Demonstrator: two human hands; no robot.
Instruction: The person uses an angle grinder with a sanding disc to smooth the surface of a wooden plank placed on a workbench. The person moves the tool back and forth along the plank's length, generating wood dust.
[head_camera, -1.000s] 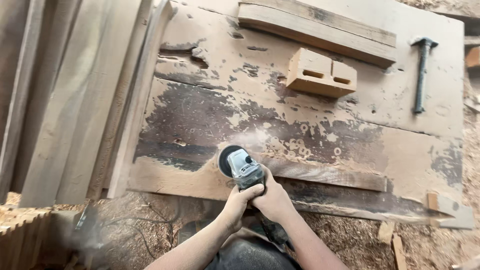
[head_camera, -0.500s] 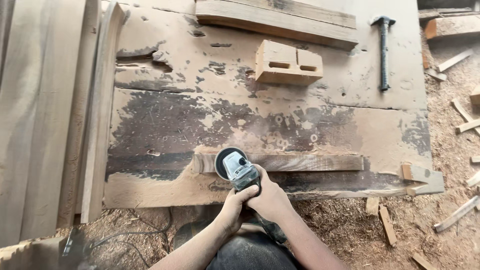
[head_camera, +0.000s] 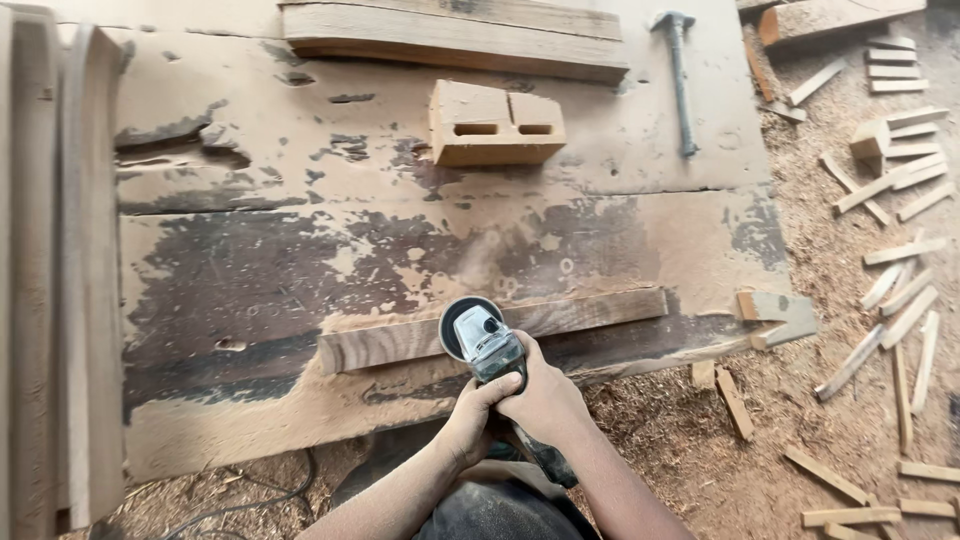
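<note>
Angle grinder (head_camera: 480, 340) (both hands) on wood strip (head_camera: 580, 312)

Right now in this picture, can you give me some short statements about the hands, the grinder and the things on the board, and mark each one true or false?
1. Both hands hold the angle grinder. True: the left hand and the right hand both grip its body.
2. The grinder's disc sits at the long wooden strip. True.
3. The hammer lies right beside the hands. False: it lies at the far right part of the board, away from them.
4. The block with two holes rests on the wooden strip. False: it sits apart, farther up the board.
5. Small wood offcuts lie on the sawdust at the right. True.
</note>
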